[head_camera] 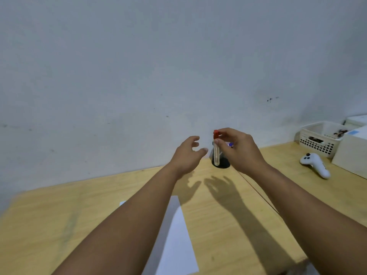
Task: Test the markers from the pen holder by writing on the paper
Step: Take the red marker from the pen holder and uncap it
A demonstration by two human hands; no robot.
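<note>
Both arms reach out over the wooden worktop point(228, 211) toward its back edge by the wall. The right hand point(241, 149) pinches a red-capped marker point(216, 150) near its cap, holding it upright just over the dark pen holder point(221, 162), which stands at the back edge; a blue-tipped marker point(230, 144) shows behind the fingers. The left hand point(186, 153) is empty, fingers spread and curled, just beside the holder. White paper point(178, 241) lies at the near edge, partly under the left forearm. A white controller point(315, 164) and white basket point(319, 138) sit toward the right back corner
</note>
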